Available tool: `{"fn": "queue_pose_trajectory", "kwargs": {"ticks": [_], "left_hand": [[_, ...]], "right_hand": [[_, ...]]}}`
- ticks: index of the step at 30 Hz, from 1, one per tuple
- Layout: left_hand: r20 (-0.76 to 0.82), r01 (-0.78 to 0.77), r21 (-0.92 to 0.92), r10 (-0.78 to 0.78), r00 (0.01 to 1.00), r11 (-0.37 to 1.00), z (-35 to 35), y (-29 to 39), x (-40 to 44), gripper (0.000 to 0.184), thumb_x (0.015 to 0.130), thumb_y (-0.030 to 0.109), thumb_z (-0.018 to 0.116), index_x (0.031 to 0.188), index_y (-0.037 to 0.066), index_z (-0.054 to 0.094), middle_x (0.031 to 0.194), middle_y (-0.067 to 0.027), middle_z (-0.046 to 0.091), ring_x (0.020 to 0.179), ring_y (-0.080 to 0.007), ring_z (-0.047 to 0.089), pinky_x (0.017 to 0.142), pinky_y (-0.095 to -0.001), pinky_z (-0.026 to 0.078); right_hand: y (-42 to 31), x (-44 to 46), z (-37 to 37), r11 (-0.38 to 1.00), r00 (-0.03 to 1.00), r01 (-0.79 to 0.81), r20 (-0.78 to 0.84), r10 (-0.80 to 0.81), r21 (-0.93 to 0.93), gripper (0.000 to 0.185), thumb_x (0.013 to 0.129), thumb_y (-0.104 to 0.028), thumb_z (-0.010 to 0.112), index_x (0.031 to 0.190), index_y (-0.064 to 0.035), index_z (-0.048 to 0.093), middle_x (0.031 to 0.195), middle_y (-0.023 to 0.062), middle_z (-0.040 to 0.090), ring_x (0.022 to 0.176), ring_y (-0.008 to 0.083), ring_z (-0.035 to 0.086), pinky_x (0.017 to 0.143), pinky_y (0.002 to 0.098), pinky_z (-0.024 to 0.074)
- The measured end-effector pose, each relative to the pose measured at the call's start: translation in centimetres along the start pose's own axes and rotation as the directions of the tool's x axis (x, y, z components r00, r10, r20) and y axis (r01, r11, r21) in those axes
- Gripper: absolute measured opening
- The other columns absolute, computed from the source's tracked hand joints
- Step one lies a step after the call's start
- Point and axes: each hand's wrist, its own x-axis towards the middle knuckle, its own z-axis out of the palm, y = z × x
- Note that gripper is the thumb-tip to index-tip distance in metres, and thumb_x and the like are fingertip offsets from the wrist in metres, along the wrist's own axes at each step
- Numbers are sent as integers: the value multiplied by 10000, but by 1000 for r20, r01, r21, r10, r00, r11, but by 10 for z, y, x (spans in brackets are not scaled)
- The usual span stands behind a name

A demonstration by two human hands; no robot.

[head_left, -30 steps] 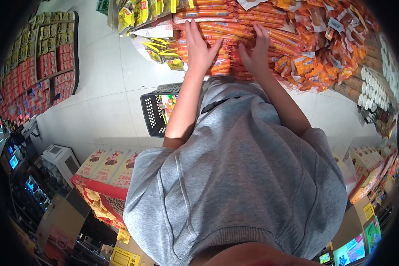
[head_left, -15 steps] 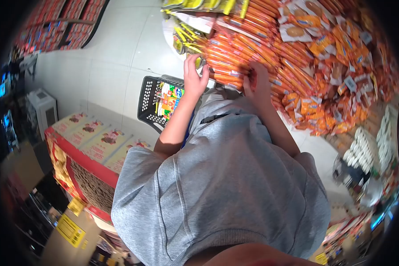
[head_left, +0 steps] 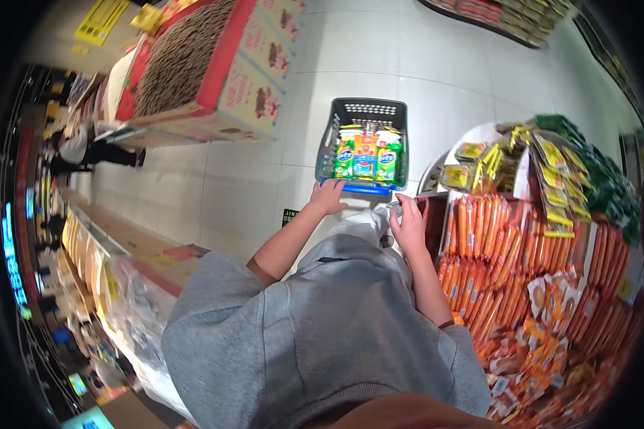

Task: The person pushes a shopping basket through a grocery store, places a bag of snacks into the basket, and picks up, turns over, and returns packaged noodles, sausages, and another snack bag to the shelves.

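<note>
A dark shopping basket with a perforated wall stands in front of me, its blue handle towards my body. Green and orange packages stand inside it. My left hand is at the left end of the handle, fingertips on or just over it, fingers stretched and thumb apart. Just past the handle's right end, my right hand is raised with its fingers apart, and nothing shows in it. Close to its right lie rows of orange packaged sausages.
Yellow-labelled packets hang beside the sausages. More orange packets fill the display at lower right. A red-edged bin of brown pieces stands at upper left. A person is further off at left. Pale tiled floor runs between the displays.
My view and body have turned leftward, so the basket is now ahead and the sausages are on the right. Both hands have left the sausages and moved to the basket's handle side.
</note>
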Motion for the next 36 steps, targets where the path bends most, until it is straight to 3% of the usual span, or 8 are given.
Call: {"fn": "queue_pose_trajectory", "kwargs": {"ticks": [2,4,8,12,16,19,26,36], "left_hand": [[-177,-127,-45,117,977,991,29,-23,-19,817,732,362,745,1422,131,374,1399,-139,435,1350,-309,361,1089,-576,278],[-196,-74,-117,50,979,990,31,-17,-18,863,674,336,783,1415,125,394,1394,-141,436,1356,-293,353,1100,-585,248],[-10,32,-12,-32,999,999,14,-1,9,724,672,269,766,1329,145,489,1291,-112,545,1212,-282,531,1079,-582,276],[-27,-49,4,49,998,999,44,-12,45,465,688,238,710,1142,171,636,1066,-94,675,1037,-257,644,993,-469,419],[103,-62,-77,70,992,995,14,-15,44,256,679,203,676,927,156,721,933,-86,708,898,-264,689,716,-401,555],[64,-210,-88,216,974,974,26,-30,60,259,679,198,669,930,155,717,932,-96,705,902,-289,683,727,-421,553],[106,-282,-275,320,941,919,-5,-40,55,264,693,222,676,946,159,716,955,-139,695,922,-343,667,788,-461,535],[146,-235,-380,308,940,895,15,-43,102,250,748,324,643,910,151,721,934,-153,695,933,-353,667,788,-472,532]], "right_hand": [[-6,7,30,998,994,25,108,-20,-52,544,804,-84,643,1307,-31,443,1259,204,496,1182,376,490,997,442,405],[-7,9,62,971,967,-22,243,81,-237,756,789,-183,688,1430,-64,304,1436,233,317,1295,415,379,1055,468,352],[-17,23,99,903,916,55,381,124,-427,898,761,-286,733,1480,-93,230,1502,218,236,1379,389,281,1097,559,258],[-3,46,123,851,820,115,533,211,-513,883,752,-276,741,1463,-79,257,1484,187,299,1406,323,263,1079,605,262],[7,70,136,810,815,206,555,169,-549,587,741,-245,745,1250,-75,507,1258,176,566,1190,332,539,994,518,412],[18,98,147,817,765,161,593,251,-554,357,762,-269,706,1040,-65,611,926,218,681,865,397,664,769,482,538],[24,119,156,778,692,119,614,381,-617,321,730,-323,660,914,-63,698,904,220,688,865,391,671,795,487,537],[26,157,146,838,554,27,706,442,-545,432,723,-379,667,982,-35,701,923,267,665,916,430,644,813,499,517]]}}
